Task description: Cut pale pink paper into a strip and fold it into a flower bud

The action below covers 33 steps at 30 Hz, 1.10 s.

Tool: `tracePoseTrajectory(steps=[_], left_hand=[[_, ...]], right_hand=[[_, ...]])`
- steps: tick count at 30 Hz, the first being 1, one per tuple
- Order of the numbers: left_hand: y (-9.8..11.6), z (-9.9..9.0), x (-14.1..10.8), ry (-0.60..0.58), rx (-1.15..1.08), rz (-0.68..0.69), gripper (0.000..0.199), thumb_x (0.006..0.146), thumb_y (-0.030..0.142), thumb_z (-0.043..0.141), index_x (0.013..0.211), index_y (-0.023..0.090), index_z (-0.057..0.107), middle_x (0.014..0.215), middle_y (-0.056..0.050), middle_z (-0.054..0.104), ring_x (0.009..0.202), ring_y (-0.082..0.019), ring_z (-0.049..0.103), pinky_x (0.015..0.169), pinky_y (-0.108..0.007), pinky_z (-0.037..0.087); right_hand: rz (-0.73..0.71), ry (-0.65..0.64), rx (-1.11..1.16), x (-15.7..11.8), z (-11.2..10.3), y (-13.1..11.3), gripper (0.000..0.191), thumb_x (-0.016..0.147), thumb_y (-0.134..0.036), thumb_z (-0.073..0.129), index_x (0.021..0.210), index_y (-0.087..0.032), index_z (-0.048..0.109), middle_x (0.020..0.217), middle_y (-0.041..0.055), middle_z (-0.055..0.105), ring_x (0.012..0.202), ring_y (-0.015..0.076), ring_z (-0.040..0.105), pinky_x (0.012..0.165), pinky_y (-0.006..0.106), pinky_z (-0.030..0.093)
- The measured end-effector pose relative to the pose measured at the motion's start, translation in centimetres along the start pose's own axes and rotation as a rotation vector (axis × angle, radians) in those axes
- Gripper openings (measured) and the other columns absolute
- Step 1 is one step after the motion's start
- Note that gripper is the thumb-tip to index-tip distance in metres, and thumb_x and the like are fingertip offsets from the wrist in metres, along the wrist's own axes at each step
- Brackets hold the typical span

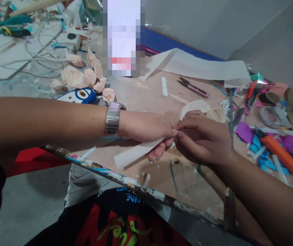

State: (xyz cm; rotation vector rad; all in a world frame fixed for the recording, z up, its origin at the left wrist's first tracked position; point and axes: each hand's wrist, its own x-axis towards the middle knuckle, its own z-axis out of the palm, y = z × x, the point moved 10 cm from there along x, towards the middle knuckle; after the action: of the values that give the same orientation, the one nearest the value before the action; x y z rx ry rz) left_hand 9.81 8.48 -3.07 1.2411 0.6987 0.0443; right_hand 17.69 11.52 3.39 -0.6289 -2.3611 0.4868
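Observation:
My left hand (149, 128), with a metal watch (112, 119) at the wrist, is closed around a rolled piece of white paper (133, 154). The paper's wide end points down and left, and its narrow end passes under the hand. My right hand (201, 136) meets the left at the fingertips, its thumb and forefinger pinched at a small pale tip between the hands. Just behind the right hand lie a curved piece of white paper (196, 106) and a roll of tape (217, 115).
Thread snips (193, 87) and a long white paper strip (203, 65) lie farther back. Pale crumpled paper flowers (77, 78), a blue-and-white object (78, 96) and cables are at left. An orange cutter (283, 153) rests among scraps at right. The table's front edge (126, 179) slants nearby.

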Motion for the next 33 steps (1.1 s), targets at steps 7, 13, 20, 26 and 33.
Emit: tracePoseTrajectory(steps=[7,13,20,26,33], left_hand=[[0.1,0.1,-0.1,-0.034,0.030,0.015,0.025,0.098,0.036,0.044,0.079,0.021,0.048,0.064,0.001,0.065,0.067,-0.012,0.064,0.078,-0.025,0.052],[0.2,0.0,0.0,-0.005,0.101,0.028,0.027,0.097,0.032,0.044,0.075,0.019,0.054,0.065,-0.002,0.063,0.061,-0.013,0.058,0.068,-0.027,0.049],[0.3,-0.4,-0.3,0.075,0.280,0.045,0.035,0.099,0.035,0.045,0.078,0.016,0.064,0.067,-0.004,0.063,0.052,-0.010,0.048,0.055,-0.025,0.038],[1.7,-0.7,-0.6,0.132,0.503,0.153,0.022,0.097,0.031,0.052,0.083,0.016,0.061,0.066,0.000,0.057,0.059,-0.009,0.048,0.060,-0.023,0.035],[1.7,-0.3,-1.0,0.124,0.521,0.087,0.034,0.102,0.034,0.045,0.073,0.018,0.045,0.060,0.003,0.046,0.053,-0.009,0.044,0.057,-0.024,0.032]], right_hand=[[0.005,-0.005,0.043,-0.1,0.1,0.1,0.012,0.084,-0.020,0.072,0.096,-0.024,0.072,0.077,0.0005,0.071,0.069,0.0148,0.065,0.070,0.033,0.050],[0.026,-0.031,0.080,0.0,0.3,0.2,0.012,0.085,-0.018,0.073,0.096,-0.023,0.070,0.077,0.0010,0.069,0.067,0.0124,0.062,0.063,0.029,0.046],[0.092,-0.058,0.101,-0.7,0.6,1.1,0.011,0.087,-0.017,0.071,0.098,-0.019,0.069,0.086,0.0027,0.070,0.073,0.0094,0.064,0.066,0.023,0.045],[0.170,-0.110,0.081,-1.0,1.1,1.9,0.010,0.091,-0.024,0.070,0.099,-0.018,0.068,0.087,0.0023,0.071,0.071,0.0076,0.063,0.063,0.020,0.044],[0.123,-0.101,0.020,-0.6,1.0,1.1,0.008,0.093,-0.024,0.067,0.096,-0.017,0.066,0.077,-0.0008,0.066,0.064,0.0025,0.056,0.057,0.016,0.039]])
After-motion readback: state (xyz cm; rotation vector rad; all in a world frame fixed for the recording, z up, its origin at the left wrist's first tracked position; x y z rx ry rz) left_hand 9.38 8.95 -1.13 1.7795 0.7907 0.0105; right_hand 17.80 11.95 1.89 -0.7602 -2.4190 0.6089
